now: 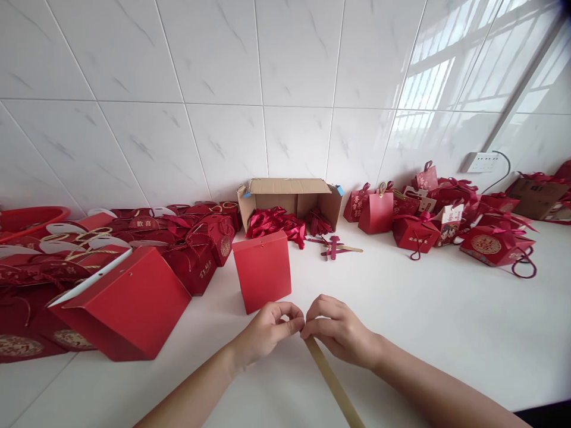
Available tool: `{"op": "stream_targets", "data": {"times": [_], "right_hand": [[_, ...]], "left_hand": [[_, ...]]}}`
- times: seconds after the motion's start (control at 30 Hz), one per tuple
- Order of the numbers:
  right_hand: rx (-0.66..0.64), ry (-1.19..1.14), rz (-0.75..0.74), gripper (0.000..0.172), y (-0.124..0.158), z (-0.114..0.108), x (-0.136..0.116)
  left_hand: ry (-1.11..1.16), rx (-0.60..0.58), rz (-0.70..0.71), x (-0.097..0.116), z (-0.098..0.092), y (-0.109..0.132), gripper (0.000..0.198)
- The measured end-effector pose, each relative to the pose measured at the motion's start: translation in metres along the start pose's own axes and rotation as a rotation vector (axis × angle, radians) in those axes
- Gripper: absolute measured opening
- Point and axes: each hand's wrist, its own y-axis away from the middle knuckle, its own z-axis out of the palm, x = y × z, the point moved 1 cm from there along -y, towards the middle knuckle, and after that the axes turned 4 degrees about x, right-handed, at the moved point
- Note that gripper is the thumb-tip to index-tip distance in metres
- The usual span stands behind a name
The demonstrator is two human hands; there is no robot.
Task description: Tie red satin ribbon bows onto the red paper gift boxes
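A gold ribbon [333,380] hangs from my fingertips and runs down toward the bottom edge of the view. My right hand [341,330] pinches it near its upper end. My left hand [272,331] meets the right one there, thumb and forefinger pressed together at the ribbon's tip; the very end is hidden by the fingers. Just behind my left hand a plain red gift box [262,270] stands upright on the white table [428,321], with small holes near its top edge.
Many red gift boxes [190,255] crowd the left, with a larger plain red box [129,303] in front. An open cardboard box [289,187] holds dark red ribbons [276,223]; cut ribbon pieces [333,246] lie beside it. Finished-looking boxes [414,232] and a power strip [482,161] are right.
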Motion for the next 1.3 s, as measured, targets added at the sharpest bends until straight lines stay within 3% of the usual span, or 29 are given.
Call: {"op": "stream_targets", "data": {"times": [0.13, 0.2, 0.3, 0.37, 0.43, 0.5, 0.57, 0.6, 0.67, 0.77, 0.87, 0.97, 1.13, 1.23, 1.3], "right_hand": [[-0.127, 0.248, -0.216, 0.019, -0.003, -0.002, -0.003], [-0.104, 0.272, -0.246, 0.015, -0.003, -0.001, -0.003], [-0.015, 0.253, -0.229, 0.016, -0.002, 0.001, -0.002], [0.014, 0.247, -0.206, 0.018, -0.002, 0.0, -0.001], [0.026, 0.232, -0.183, 0.019, -0.003, -0.003, -0.001], [0.045, 0.163, -0.143, 0.021, -0.005, -0.008, -0.001], [0.075, 0.047, -0.095, 0.024, -0.008, -0.012, 0.0], [0.094, -0.02, -0.065, 0.026, -0.01, -0.014, 0.0], [0.146, -0.132, 0.006, 0.029, -0.016, -0.017, 0.002], [0.235, -0.166, 0.125, 0.025, -0.028, -0.019, 0.006], [0.306, -0.133, 0.25, 0.015, -0.04, -0.017, 0.012], [0.362, -0.235, 0.396, 0.006, -0.045, -0.013, 0.018], [0.37, -0.423, 0.411, 0.004, -0.042, -0.011, 0.016], [0.34, -0.354, 0.382, 0.008, -0.04, -0.01, 0.008], [0.335, -0.306, 0.364, 0.009, -0.039, -0.009, 0.004]], "left_hand": [[-0.068, 0.034, -0.145, 0.0, -0.001, 0.001, 0.031], [-0.102, 0.051, -0.174, 0.001, 0.001, 0.002, 0.031], [-0.226, 0.068, -0.063, 0.005, 0.003, 0.006, 0.032], [-0.445, 0.17, 0.138, 0.01, 0.0, 0.009, 0.029], [-0.713, 0.415, 0.406, 0.016, -0.01, 0.012, 0.023], [-0.878, 0.799, 0.648, 0.021, -0.027, 0.015, 0.019], [-0.847, 1.162, 0.752, 0.026, -0.046, 0.014, 0.027], [-0.766, 1.252, 0.731, 0.027, -0.055, 0.012, 0.035], [-0.539, 1.215, 0.582, 0.03, -0.071, 0.002, 0.057], [-0.205, 0.923, 0.358, 0.033, -0.079, -0.014, 0.083], [-0.024, 0.772, 0.383, 0.036, -0.071, -0.022, 0.084], [-0.014, 0.727, 0.475, 0.037, -0.055, -0.019, 0.074], [-0.215, 0.641, 0.535, 0.035, -0.026, -0.005, 0.015], [-0.262, 0.651, 0.627, 0.034, -0.015, 0.001, 0.009], [-0.218, 0.618, 0.611, 0.032, -0.01, 0.003, 0.008]]}}
